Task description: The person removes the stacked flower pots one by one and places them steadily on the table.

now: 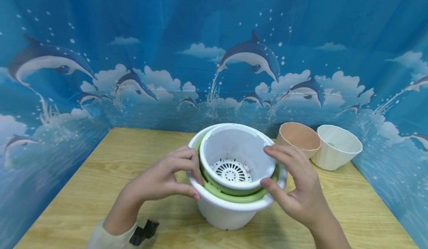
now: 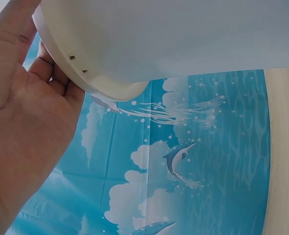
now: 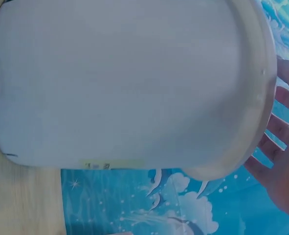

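Note:
Three nested pots stand on the wooden table: a large white flower pot [image 1: 229, 217] outside, a green pot [image 1: 220, 194] within it, and a smaller white pot [image 1: 237, 143] with a slotted bottom innermost. My left hand [image 1: 160, 176] grips the large pot's rim on the left, fingers over the edge and thumb outside. At the right, my right hand [image 1: 301, 186] has its fingers fairly straight and spread, fingertips and thumb at the inner white pot's rim. The right wrist view shows the large pot's side, with the fingers partly hidden behind its rim.
At the back right, a terracotta-coloured pot [image 1: 299, 137] and a cream pot [image 1: 337, 148] stand side by side. A blue dolphin-print curtain [image 1: 187, 26] surrounds the wooden table [image 1: 133, 148]. A small black device [image 1: 144, 232] is on the left sleeve.

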Demonstrator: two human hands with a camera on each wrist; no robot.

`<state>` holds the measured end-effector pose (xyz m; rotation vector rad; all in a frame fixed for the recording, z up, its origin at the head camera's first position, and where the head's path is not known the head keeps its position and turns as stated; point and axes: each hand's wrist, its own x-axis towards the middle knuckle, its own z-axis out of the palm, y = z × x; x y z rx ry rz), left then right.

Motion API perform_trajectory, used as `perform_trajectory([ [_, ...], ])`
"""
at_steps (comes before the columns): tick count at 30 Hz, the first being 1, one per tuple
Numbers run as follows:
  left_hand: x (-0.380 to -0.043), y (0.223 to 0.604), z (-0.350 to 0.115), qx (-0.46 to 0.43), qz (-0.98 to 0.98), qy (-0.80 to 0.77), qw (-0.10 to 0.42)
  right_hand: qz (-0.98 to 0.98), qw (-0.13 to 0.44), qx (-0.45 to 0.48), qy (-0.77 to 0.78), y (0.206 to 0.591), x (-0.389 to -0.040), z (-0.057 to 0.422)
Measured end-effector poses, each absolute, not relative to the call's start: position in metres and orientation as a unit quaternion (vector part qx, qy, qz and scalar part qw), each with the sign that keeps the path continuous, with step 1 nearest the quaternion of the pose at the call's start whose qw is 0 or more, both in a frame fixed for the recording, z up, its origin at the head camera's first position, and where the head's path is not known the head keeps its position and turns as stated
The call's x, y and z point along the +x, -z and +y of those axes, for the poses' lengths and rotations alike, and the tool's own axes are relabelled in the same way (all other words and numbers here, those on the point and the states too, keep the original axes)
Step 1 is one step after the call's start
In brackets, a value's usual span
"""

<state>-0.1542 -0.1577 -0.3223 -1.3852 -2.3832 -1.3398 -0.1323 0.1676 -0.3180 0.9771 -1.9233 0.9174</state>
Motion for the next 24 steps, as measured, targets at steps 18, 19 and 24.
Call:
perform_trajectory([
  [18,-0.154,0.322,-0.158,-0.450,-0.777,0.438,0.039,-0.777,0.349,0.426,-0.303,0.312,-0.118,0.158],
  [19,-0.154,0.322,-0.158,-0.450,-0.777,0.437,0.039,-0.782,0.345,0.426,-0.298,0.311,-0.117,0.158],
  [24,-0.155,0.322,-0.158,-0.452,-0.778,0.436,0.041,-0.809,0.327,0.418,-0.252,0.310,-0.112,0.158],
])
